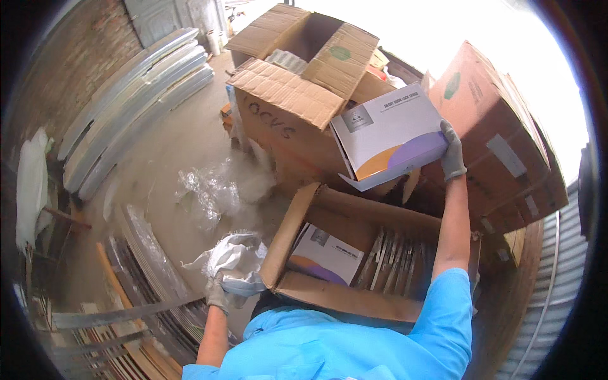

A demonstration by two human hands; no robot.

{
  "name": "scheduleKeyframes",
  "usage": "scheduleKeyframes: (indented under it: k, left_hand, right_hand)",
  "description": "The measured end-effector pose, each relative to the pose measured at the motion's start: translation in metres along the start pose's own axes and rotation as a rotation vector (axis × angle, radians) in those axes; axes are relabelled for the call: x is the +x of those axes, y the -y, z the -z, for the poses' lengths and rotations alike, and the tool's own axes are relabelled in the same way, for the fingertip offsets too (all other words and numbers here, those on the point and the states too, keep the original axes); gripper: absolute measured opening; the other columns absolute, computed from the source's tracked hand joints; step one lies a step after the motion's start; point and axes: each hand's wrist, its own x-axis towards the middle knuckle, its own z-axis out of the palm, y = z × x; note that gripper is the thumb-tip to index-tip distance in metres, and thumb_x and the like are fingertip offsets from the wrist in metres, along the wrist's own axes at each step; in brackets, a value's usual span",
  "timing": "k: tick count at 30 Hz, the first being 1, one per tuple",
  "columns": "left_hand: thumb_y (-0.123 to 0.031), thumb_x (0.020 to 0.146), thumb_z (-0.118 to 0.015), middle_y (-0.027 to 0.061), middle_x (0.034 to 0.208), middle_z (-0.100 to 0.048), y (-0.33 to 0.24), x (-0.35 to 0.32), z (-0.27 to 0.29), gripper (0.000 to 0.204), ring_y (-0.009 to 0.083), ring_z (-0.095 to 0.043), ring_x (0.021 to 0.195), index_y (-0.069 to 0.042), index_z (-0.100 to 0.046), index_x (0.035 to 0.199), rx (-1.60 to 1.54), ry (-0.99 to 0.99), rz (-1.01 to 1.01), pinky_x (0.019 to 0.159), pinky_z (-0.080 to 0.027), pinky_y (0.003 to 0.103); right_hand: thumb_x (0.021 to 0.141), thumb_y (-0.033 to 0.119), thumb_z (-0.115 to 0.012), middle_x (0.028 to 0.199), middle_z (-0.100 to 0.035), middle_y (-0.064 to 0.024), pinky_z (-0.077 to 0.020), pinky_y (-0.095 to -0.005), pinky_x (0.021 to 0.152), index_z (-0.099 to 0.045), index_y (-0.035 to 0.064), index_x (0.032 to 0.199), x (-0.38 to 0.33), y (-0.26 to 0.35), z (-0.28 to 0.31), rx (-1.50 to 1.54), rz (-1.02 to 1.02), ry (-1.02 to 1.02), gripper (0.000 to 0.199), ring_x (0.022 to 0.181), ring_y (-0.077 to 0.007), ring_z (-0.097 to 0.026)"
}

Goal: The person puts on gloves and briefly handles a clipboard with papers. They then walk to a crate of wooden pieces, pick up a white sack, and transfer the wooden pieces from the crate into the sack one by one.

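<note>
Right hand (452, 154) at white box (387, 136) right edge.

we see a flat white box (389, 136) with purple and orange curves held above an open brown carton (354, 253). inside the carton lies a second white box (324, 255) of the same kind. behind stand a tall open carton (292, 95) bearing a green oval sticker (339, 53), and a taped carton (500, 133) at right.

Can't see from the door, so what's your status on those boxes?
Right hand holds white box above open carton. Left hand grips white cloth. More white boxes in carton; nothing blocking.
</note>
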Motion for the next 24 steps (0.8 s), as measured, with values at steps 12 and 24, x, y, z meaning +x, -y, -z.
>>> scheduleKeyframes:
  k: [12, 24]
  left_hand:
    - [-0.021, 0.09, -0.066, 0.0085, 0.13, -0.056, -0.001, -0.032, -0.013, 0.056, 0.0202, -0.054, 0.112, -0.003, -0.046, 0.139, 0.015, -0.2, 0.025, 0.096, -0.044, 0.033]
    - [-0.017, 0.091, -0.065, 0.0071, 0.128, -0.055, -0.012, -0.018, -0.025, 0.054, 0.0197, -0.053, 0.112, -0.003, -0.045, 0.139, -0.047, -0.125, -0.051, 0.095, -0.044, 0.032]
  right_hand:
    - [0.094, 0.039, -0.056, 0.126, -0.057, -0.0047, -0.0381, -0.0312, 0.1, -0.053, 0.0018, 0.134, 0.131, -0.093, 0.022, 0.126, -0.149, 0.2, 0.054, 0.116, -0.0167, -0.05]
    - [0.098, 0.037, -0.054, 0.116, -0.062, -0.0079, -0.0463, -0.0353, 0.092, -0.056, 0.001, 0.127, 0.001, -0.07, 0.005, 0.292, -0.08, 0.008, 0.046, 0.104, -0.0186, -0.058]
